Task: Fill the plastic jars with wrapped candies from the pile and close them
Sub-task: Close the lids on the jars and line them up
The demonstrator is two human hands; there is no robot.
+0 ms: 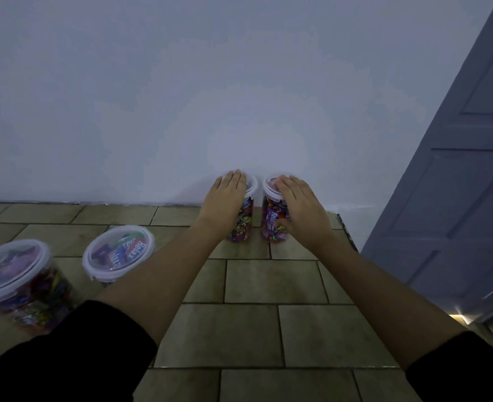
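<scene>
left hand (228,195) flat on top of left candy jar (244,224) | right hand (297,204) flat on top of right candy jar (269,224), thumb on its side | both by wall (181,111)

Left arm (164,271), right arm (384,288): you are stretching both forward, forearms bare, dark sleeves (65,361) sitting near the elbows.
Left hand (228,195): you are holding it palm down, fingers straight and together.
Right hand (297,201): you are holding it palm down, fingers straight, thumb pointing downward.
</scene>
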